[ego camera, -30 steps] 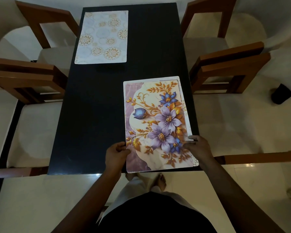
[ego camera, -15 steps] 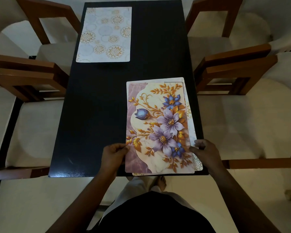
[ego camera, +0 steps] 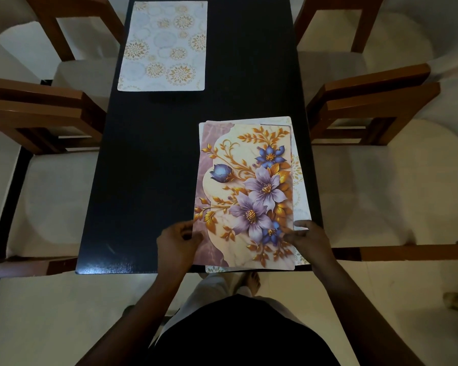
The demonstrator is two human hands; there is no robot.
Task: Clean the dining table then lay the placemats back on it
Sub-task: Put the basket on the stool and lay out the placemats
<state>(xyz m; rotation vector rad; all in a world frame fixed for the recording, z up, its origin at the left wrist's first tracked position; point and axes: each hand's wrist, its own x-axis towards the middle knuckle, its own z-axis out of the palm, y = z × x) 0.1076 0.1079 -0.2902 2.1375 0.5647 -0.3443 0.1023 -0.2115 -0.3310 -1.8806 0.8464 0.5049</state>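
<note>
Left hand [ego camera: 177,241], right hand [ego camera: 311,239] pinch floral placemat [ego camera: 249,186]; grip at near side-edges.

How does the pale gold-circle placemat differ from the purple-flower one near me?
The pale gold-circle placemat lies alone at the black table's far left; the purple-flower placemat tops a stack of mats at the near right. The pale one is untouched; the left hand and right hand pinch the flowered one's side edges. Both are rectangular, lengthwise along the table.
</note>
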